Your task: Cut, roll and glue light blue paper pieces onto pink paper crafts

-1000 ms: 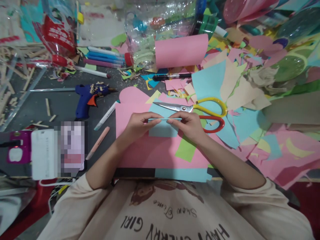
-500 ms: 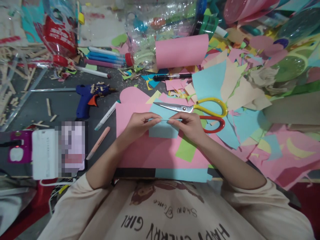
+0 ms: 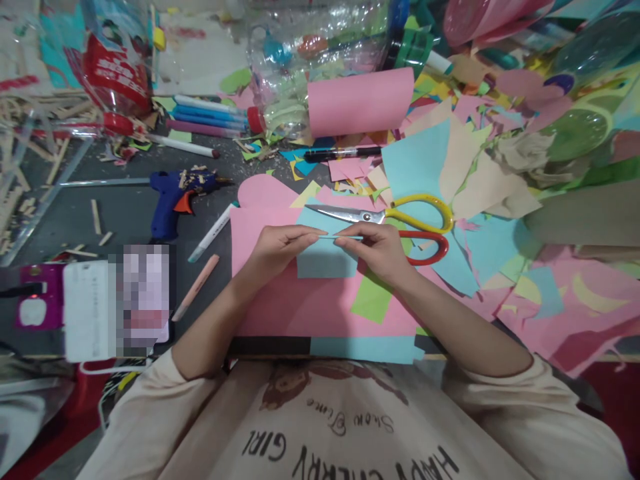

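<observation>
Between my fingertips is a thin light-blue paper strip (image 3: 327, 237), seen nearly edge-on. My left hand (image 3: 285, 245) pinches its left end, and my right hand (image 3: 374, 245) pinches it from the right, thumb below and fingers above. Beneath both hands lies a light-blue paper piece (image 3: 326, 261) on a larger pink sheet (image 3: 280, 303). Scissors (image 3: 367, 216) with one yellow and one red handle rest just beyond my fingers, blades pointing left. A green paper piece (image 3: 373, 299) lies beside my right wrist.
A blue glue gun (image 3: 167, 200) and two markers (image 3: 197, 287) lie to the left. Plastic bottles (image 3: 320, 40) and a pink paper roll (image 3: 361, 102) stand along the back. Paper scraps (image 3: 500, 180) pile up on the right. A phone (image 3: 146, 290) sits near the front left edge.
The fingers of my left hand have straightened slightly and slid a little along the strip toward my right hand. My right hand stays almost still. The view has shifted very slightly.
</observation>
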The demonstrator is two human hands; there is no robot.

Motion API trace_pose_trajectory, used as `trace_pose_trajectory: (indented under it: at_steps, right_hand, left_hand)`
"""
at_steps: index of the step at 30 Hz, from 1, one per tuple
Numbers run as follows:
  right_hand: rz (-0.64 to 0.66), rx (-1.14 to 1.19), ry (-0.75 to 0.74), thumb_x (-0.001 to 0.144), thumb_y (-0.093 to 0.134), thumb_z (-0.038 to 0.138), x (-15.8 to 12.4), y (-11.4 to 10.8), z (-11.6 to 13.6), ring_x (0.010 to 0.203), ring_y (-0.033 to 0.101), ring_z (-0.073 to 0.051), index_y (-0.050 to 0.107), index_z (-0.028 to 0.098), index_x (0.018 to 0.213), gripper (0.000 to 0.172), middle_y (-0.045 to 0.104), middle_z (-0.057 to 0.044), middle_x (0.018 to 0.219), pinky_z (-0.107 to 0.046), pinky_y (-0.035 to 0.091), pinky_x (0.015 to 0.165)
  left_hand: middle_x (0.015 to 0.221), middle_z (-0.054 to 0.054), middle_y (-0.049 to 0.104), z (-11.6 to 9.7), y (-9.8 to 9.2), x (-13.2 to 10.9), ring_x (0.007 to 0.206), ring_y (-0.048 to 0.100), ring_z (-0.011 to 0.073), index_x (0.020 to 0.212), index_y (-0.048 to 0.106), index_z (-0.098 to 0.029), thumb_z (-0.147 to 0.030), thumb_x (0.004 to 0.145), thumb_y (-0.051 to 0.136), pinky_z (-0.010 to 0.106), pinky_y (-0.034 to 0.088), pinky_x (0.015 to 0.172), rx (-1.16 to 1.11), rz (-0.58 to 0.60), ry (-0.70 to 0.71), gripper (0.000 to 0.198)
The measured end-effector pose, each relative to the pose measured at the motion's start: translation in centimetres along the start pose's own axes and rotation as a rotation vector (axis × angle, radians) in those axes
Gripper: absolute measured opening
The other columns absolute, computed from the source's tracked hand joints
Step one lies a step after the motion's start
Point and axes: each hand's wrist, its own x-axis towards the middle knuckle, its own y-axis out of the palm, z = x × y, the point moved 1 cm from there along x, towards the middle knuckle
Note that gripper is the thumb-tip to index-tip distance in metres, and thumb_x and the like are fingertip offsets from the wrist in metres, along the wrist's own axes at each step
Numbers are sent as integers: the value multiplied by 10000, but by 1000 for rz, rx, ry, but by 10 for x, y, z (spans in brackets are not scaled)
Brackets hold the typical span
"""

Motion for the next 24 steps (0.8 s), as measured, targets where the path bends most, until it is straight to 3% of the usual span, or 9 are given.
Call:
trace_pose_trajectory:
  at_steps: [8, 15, 18, 24]
  right_hand:
    - [0, 55, -2, 720, 785, 421, 2, -1, 2, 640, 654, -160, 778, 234, 699, 189, 763, -23, 712, -299, 512, 611]
    - [15, -24, 4, 753, 753, 470, 1, -2, -1, 591, 571, -138, 771, 217, 773, 254, 728, -27, 707, -287, 439, 553]
    - [25, -7, 4, 765, 732, 506, 1, -2, 0, 656, 593, -152, 753, 213, 812, 298, 719, -32, 754, -288, 449, 591]
    - [110, -76, 34, 836, 632, 542, 2, -2, 4, 584, 510, -129, 667, 188, 661, 397, 623, -2, 610, -272, 396, 565]
  left_hand:
    - [991, 48, 792, 0, 1, 0, 907, 729, 207, 933, 803, -199, -450, 796, 683, 275, 565, 814, -38, -31, -5, 311]
    - [970, 50, 794, -1, 3, 0, 859, 731, 188, 911, 802, -193, -342, 804, 685, 248, 565, 755, -69, -59, 60, 218]
    - [953, 50, 795, -1, 3, -1, 829, 727, 175, 897, 801, -198, -325, 808, 681, 236, 560, 724, -58, -74, 89, 196]
    - [917, 46, 796, -3, 3, -1, 773, 704, 162, 893, 804, -202, -354, 800, 683, 225, 527, 653, -26, -53, 89, 215]
